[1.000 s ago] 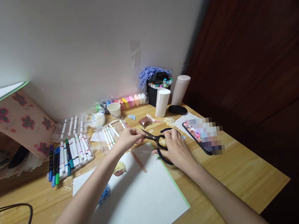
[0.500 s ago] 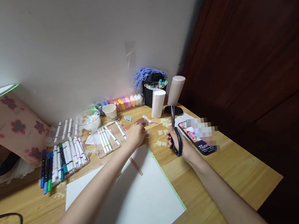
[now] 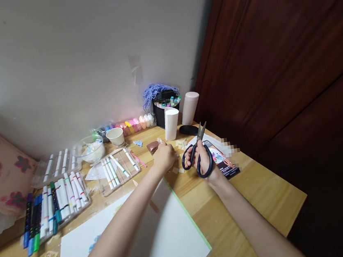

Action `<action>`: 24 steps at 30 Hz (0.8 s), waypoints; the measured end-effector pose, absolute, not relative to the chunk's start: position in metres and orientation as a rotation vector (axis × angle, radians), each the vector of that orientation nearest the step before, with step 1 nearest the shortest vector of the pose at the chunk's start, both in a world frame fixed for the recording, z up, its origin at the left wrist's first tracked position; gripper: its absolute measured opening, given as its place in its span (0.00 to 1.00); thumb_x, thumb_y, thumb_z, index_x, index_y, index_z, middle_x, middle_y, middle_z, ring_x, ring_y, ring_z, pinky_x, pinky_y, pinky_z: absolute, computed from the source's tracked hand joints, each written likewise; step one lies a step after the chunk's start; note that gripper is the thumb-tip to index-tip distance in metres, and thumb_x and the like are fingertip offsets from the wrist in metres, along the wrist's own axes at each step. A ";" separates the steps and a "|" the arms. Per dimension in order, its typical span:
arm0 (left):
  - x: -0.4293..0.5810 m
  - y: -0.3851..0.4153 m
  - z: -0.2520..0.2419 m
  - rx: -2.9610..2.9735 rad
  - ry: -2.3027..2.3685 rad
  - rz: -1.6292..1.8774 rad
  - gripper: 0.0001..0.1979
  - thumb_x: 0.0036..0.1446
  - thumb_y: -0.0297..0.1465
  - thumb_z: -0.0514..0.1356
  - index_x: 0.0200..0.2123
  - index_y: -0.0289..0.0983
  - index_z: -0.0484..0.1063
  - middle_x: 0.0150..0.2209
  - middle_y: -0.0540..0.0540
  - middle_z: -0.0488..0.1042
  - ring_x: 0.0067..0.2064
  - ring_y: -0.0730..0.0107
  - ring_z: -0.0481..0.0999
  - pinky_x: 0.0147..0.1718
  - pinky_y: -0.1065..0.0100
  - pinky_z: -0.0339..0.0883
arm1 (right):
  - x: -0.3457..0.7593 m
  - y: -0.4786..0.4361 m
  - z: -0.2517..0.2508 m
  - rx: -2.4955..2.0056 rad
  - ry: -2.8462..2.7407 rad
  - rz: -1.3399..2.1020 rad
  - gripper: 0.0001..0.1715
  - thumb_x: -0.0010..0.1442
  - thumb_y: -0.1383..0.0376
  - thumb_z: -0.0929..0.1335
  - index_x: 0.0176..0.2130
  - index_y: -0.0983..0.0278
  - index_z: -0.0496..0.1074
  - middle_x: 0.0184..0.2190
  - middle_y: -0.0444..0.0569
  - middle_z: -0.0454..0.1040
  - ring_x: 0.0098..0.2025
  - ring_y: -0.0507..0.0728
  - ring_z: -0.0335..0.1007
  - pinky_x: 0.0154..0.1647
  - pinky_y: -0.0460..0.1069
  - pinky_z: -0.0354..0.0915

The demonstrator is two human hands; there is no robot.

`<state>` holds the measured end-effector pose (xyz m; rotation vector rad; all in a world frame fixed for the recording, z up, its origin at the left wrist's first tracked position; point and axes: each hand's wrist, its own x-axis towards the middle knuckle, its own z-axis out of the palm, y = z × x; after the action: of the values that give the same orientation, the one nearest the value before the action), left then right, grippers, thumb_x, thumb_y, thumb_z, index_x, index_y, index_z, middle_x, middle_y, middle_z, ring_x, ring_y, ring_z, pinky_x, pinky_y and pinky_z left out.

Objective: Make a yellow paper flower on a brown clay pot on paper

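Note:
In my right hand (image 3: 208,161) is a pair of scissors (image 3: 202,131) with dark blue handles, blades pointing up and slightly apart. The hand is over the phone (image 3: 230,167), which it partly hides. My left hand (image 3: 165,158) reaches past the top edge of the white sheet (image 3: 168,236), its fingers curled down toward the table beside small pale paper scraps (image 3: 182,144). Whatever its fingertips hold, if anything, is hidden. Just left of this hand lies a brown packet (image 3: 153,147). A wooden stick (image 3: 153,207) rests on the sheet, partly behind my left forearm.
White markers (image 3: 63,198) fill a clear case at left, with another open case (image 3: 117,169) nearby. Behind stand a paper cup (image 3: 115,137), a clear bowl (image 3: 92,150), a white cylinder (image 3: 171,125), a pale bottle (image 3: 190,107) and a black marker holder (image 3: 159,115) topped with purple yarn (image 3: 157,91).
My left hand has shifted right relative to the brown packet, which now shows more. The scissors have turned and their blades have spread in my right hand. The whole view has shifted.

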<state>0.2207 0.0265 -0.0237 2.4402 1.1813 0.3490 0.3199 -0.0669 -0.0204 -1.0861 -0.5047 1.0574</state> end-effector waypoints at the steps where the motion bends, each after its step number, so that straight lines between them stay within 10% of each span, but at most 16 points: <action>1: 0.225 0.026 -0.026 2.428 1.169 0.346 0.08 0.51 0.29 0.57 0.34 0.32 0.73 0.40 0.35 0.72 0.46 0.55 0.70 0.40 0.63 0.62 | 0.320 -0.067 -0.021 -1.088 -0.510 1.055 0.34 0.43 0.35 0.64 0.24 0.63 0.62 0.15 0.40 0.64 0.15 0.49 0.60 0.17 0.46 0.61; 24: 0.189 -0.017 0.004 1.301 0.876 0.848 0.11 0.45 0.34 0.64 0.28 0.32 0.70 0.24 0.49 0.72 0.29 0.73 0.72 0.34 0.69 0.66 | 0.302 -0.080 -0.023 -1.332 -0.911 0.682 0.17 0.48 0.57 0.72 0.33 0.63 0.65 0.31 0.46 0.71 0.31 0.53 0.69 0.32 0.47 0.64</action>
<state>0.1894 -0.0169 0.0043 1.3006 0.8762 0.8477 0.3016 -0.0803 -0.0235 -1.3324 -0.9112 0.6815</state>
